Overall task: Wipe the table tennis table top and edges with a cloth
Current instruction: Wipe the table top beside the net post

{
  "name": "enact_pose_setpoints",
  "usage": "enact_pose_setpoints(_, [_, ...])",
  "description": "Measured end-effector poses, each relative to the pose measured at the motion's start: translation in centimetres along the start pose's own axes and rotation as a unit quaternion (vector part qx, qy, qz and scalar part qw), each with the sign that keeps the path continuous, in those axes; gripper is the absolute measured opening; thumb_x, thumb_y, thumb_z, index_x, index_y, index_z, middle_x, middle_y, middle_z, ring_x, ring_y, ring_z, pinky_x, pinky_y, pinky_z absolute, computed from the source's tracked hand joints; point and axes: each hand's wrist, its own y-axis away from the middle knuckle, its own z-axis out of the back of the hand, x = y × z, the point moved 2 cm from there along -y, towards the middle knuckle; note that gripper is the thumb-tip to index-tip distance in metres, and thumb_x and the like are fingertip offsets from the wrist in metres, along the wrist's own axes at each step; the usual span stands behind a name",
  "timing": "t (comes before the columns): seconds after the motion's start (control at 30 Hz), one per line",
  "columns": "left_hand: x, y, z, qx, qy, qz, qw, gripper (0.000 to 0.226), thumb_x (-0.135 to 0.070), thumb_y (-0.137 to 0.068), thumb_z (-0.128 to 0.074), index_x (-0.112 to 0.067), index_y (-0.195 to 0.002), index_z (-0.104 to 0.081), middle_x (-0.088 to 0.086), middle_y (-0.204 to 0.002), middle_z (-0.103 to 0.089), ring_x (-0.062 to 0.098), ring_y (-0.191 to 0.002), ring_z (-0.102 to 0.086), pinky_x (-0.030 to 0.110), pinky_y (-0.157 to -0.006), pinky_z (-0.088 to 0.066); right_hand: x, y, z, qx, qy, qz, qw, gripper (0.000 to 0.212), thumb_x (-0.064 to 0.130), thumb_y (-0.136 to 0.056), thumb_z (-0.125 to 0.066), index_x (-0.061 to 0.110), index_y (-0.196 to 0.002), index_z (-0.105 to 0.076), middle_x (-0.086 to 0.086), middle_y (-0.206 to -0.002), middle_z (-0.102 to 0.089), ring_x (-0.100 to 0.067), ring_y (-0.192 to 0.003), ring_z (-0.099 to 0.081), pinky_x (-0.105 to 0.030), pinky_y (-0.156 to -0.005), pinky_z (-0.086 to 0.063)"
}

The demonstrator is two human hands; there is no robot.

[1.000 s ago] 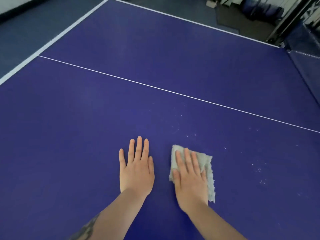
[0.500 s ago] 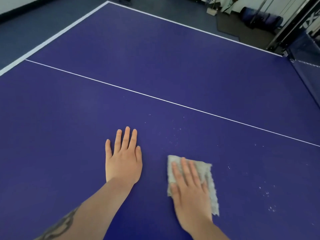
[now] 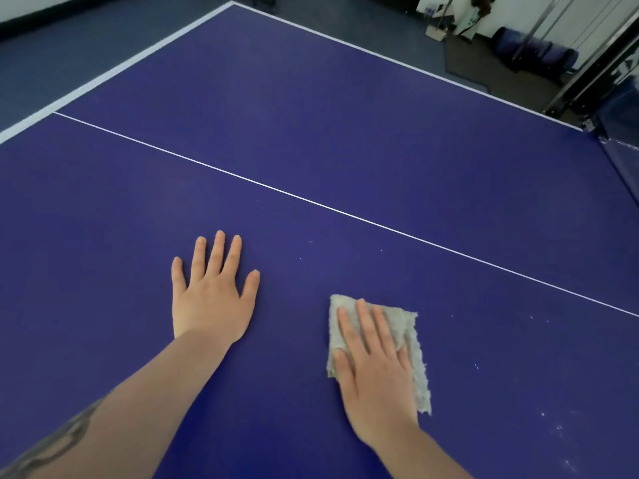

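Note:
The blue table tennis table (image 3: 345, 133) fills the view, with a thin white centre line running from left to lower right and a white border along its far edges. A folded grey cloth (image 3: 409, 340) lies flat on the near half. My right hand (image 3: 375, 375) presses down on the cloth with straight fingers. To its left, my left hand (image 3: 214, 299) rests palm down on the bare table, fingers spread. Small white specks (image 3: 556, 426) dot the surface to the right of the cloth.
The net (image 3: 622, 146) and its black post stand at the table's right edge. Beyond the far edge lie blue floor, a dark mat and blue seats (image 3: 532, 53) by a white wall.
My right hand has slid the cloth toward me and to the right. The left hand has drifted left, away from the cloth. The view has shifted too.

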Motion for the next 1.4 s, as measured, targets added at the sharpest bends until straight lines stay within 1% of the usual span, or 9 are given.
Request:
enact_pose_setpoints(0.07, [-0.4, -0.4, -0.1, -0.001, 0.004, 0.005, 1.000, 0.066, -0.058, -0.093, 0.003, -0.032, -0.153, 0.014, -0.008, -0.163, 0.013, 0.018, -0.149, 0.018, 0.048, -0.121, 0.006, 2.7, -1.9, -0.3, 0.000, 0.008, 0.080, 0.997, 0.057, 0.047, -0.102, -0.023, 0.035, -0.158, -0.013, 0.007, -0.164, -0.018, -0.015, -0.151, -0.010, -0.047, -0.114, -0.020])
enact_pose_setpoints(0.17, [-0.4, -0.3, -0.3, -0.005, 0.011, 0.006, 1.000, 0.062, -0.054, -0.097, -0.002, -0.033, -0.153, 0.014, -0.008, -0.162, 0.014, 0.017, -0.149, 0.018, 0.047, -0.121, 0.007, 4.9, -6.9, 0.2, 0.014, 0.003, 0.164, 0.986, 0.054, 0.045, -0.106, -0.018, 0.041, -0.156, 0.002, 0.014, -0.165, 0.007, -0.008, -0.150, 0.016, -0.041, -0.122, 0.002])
enact_pose_setpoints(0.37, [-0.4, -0.2, -0.4, -0.008, 0.001, 0.011, 1.000, 0.061, -0.053, -0.097, 0.000, -0.033, -0.152, 0.017, -0.008, -0.162, 0.015, 0.019, -0.148, 0.020, 0.048, -0.121, 0.006, -0.5, -11.2, 2.1, 0.003, -0.028, -0.127, 0.992, 0.056, 0.044, -0.105, -0.010, 0.037, -0.155, 0.014, 0.009, -0.165, 0.016, -0.013, -0.151, 0.017, -0.047, -0.123, 0.003])
enact_pose_setpoints(0.47, [-0.4, -0.1, -0.3, -0.009, -0.005, 0.024, 1.000, 0.062, -0.054, -0.096, 0.002, -0.032, -0.151, 0.021, -0.006, -0.162, 0.017, 0.022, -0.148, 0.022, 0.050, -0.120, 0.008, -0.1, -8.6, 1.6, -0.002, -0.019, -0.177, 0.984, 0.053, 0.047, -0.103, -0.002, 0.035, -0.146, 0.026, 0.006, -0.164, 0.020, -0.016, -0.150, 0.019, -0.049, -0.123, 0.002])
enact_pose_setpoints(0.57, [-0.3, -0.3, -0.1, 0.005, 0.016, 0.024, 1.000, 0.063, -0.054, -0.097, -0.002, -0.031, -0.152, 0.020, -0.007, -0.161, 0.019, 0.020, -0.148, 0.022, 0.046, -0.121, 0.008, 4.4, -7.5, 0.7, 0.007, -0.021, -0.067, 0.997, 0.061, 0.053, -0.085, 0.019, 0.041, -0.144, 0.028, 0.012, -0.161, 0.027, -0.011, -0.147, 0.028, -0.044, -0.121, 0.009])
enact_pose_setpoints(0.7, [1.7, -1.8, 0.5, 0.004, 0.031, -0.025, 0.999, 0.064, -0.055, -0.099, -0.010, -0.031, -0.153, 0.013, -0.012, -0.162, 0.014, 0.012, -0.148, 0.016, 0.035, -0.122, 0.006, 8.4, -11.6, 0.4, 0.029, -0.005, 0.110, 0.994, 0.063, 0.053, -0.089, 0.013, 0.042, -0.151, 0.019, 0.015, -0.162, 0.021, -0.008, -0.147, 0.026, -0.042, -0.122, 0.009])
enact_pose_setpoints(0.93, [5.0, -5.3, 1.3, -0.012, 0.011, 0.015, 1.000, 0.061, -0.053, -0.099, -0.003, -0.031, -0.154, 0.014, -0.009, -0.162, 0.014, 0.015, -0.149, 0.017, 0.041, -0.122, 0.006, 6.6, -16.3, 1.5, 0.018, -0.021, -0.091, 0.995, 0.055, 0.043, -0.106, -0.010, 0.036, -0.155, 0.014, 0.009, -0.164, 0.018, -0.014, -0.150, 0.019, -0.046, -0.122, 0.005])
enact_pose_setpoints(1.2, [5.5, -5.4, 0.8, -0.028, 0.014, 0.009, 0.999, 0.061, -0.050, -0.099, -0.006, -0.030, -0.155, 0.009, -0.008, -0.163, 0.011, 0.015, -0.149, 0.015, 0.040, -0.122, 0.005, 15.6, -20.0, 0.5, 0.033, -0.021, 0.134, 0.990, 0.053, 0.042, -0.107, -0.016, 0.037, -0.157, 0.002, 0.008, -0.166, 0.011, -0.013, -0.151, 0.016, -0.045, -0.123, 0.003])
enact_pose_setpoints(1.4, [5.3, -5.4, 1.1, -0.009, 0.006, 0.007, 1.000, 0.061, -0.050, -0.099, -0.005, -0.029, -0.154, 0.010, -0.008, -0.163, 0.011, 0.016, -0.149, 0.015, 0.041, -0.122, 0.005, 4.2, -20.6, 2.8, 0.011, -0.036, -0.082, 0.996, 0.053, 0.040, -0.107, -0.010, 0.035, -0.157, 0.006, 0.007, -0.166, 0.012, -0.014, -0.152, 0.014, -0.047, -0.123, 0.003])
